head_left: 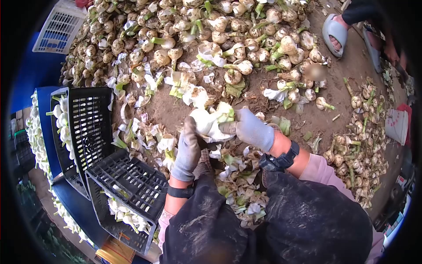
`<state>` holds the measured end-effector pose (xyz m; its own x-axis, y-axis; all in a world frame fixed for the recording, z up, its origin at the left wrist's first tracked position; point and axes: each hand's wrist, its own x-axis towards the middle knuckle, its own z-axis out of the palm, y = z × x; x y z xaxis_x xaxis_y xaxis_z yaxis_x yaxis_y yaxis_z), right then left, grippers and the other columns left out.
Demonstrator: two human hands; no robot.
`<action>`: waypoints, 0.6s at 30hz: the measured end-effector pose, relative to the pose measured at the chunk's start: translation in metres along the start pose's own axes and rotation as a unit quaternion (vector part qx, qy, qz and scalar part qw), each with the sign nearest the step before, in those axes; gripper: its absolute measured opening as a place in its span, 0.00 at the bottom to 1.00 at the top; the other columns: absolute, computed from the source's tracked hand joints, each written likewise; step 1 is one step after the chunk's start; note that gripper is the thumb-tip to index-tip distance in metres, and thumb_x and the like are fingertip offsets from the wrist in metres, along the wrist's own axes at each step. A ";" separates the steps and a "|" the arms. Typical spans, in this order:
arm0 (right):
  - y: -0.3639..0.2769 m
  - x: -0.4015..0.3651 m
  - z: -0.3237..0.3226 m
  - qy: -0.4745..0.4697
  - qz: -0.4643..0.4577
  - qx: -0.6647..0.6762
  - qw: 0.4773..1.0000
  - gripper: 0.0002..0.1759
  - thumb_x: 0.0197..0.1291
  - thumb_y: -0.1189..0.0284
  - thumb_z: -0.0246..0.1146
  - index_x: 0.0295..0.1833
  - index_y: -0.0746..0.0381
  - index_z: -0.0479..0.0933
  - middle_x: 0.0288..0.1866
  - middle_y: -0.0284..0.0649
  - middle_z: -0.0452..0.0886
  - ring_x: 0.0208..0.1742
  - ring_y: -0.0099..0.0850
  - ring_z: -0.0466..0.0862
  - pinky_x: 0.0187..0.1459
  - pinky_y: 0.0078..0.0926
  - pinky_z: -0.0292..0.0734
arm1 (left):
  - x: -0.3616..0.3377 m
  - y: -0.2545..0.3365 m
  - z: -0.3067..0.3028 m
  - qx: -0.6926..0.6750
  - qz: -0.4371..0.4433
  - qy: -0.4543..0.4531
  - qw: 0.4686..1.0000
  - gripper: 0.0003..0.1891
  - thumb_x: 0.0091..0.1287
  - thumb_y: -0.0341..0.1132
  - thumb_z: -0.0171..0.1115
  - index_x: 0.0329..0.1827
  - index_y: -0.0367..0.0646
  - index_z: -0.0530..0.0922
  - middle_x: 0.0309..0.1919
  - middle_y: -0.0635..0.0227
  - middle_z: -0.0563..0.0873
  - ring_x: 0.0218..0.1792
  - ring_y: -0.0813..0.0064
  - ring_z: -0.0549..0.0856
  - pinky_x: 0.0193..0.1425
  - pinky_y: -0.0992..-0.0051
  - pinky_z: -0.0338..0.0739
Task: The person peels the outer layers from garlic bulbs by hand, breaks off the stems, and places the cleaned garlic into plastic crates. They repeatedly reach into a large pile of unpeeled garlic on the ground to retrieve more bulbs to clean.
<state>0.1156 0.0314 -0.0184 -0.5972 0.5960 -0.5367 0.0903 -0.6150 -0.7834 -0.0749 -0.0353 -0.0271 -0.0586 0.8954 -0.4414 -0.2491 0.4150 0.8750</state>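
Both hands wear dirty light-grey work gloves and meet over my lap. My left hand [187,149] is closed around a white garlic bulb [202,121], its fingers partly hidden beneath it. With thumb and fingers pinched, my right hand [251,128] grips the loose outer husk [225,113] at the bulb's green-white stem end. Below and between my knees lies a heap of peeled husks [237,169]. Unpeeled, soil-stained garlic bulbs [220,24] with short stems are piled on the ground in front.
Black slatted crates [127,178] stand at my left, white garlic [125,215] in the lower one. A white crate [59,31] sits at upper left. More garlic [358,149] lies at right near a bucket [397,126]. Another person's sandalled foot [334,36] is at upper right.
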 end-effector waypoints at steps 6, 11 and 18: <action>0.005 -0.008 0.009 -0.026 -0.046 0.004 0.999 0.14 0.65 0.72 0.61 0.52 0.69 0.78 0.43 0.39 0.85 0.45 0.21 0.81 0.48 0.23 0.77 | -0.003 0.019 0.018 0.196 0.161 0.009 0.967 0.26 0.62 0.40 0.70 0.59 0.35 0.74 0.55 0.65 0.77 0.54 0.71 0.78 0.58 0.74 0.75; -0.016 -0.014 0.003 -0.015 -0.017 -0.231 0.973 0.15 0.62 0.68 0.62 0.50 0.66 0.79 0.40 0.47 0.85 0.43 0.33 0.85 0.47 0.30 0.79 | -0.004 0.012 0.011 -0.029 -0.026 0.004 0.999 0.18 0.63 0.35 0.69 0.52 0.37 0.77 0.54 0.62 0.80 0.52 0.72 0.80 0.57 0.73 0.76; 0.008 -0.029 -0.027 0.037 0.067 -0.578 0.812 0.18 0.56 0.62 0.59 0.43 0.65 0.80 0.37 0.54 0.83 0.41 0.51 0.84 0.43 0.46 0.78 | -0.012 0.025 -0.005 -0.408 0.057 -0.017 0.911 0.19 0.75 0.43 0.50 0.56 0.35 0.74 0.57 0.51 0.78 0.65 0.53 0.74 0.71 0.57 0.65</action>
<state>0.1554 0.0236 -0.0174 -0.4743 0.6196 -0.6254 0.8645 0.1937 -0.4637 -0.0853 -0.0365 -0.0014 -0.1032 0.9356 -0.3378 -0.8795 0.0728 0.4703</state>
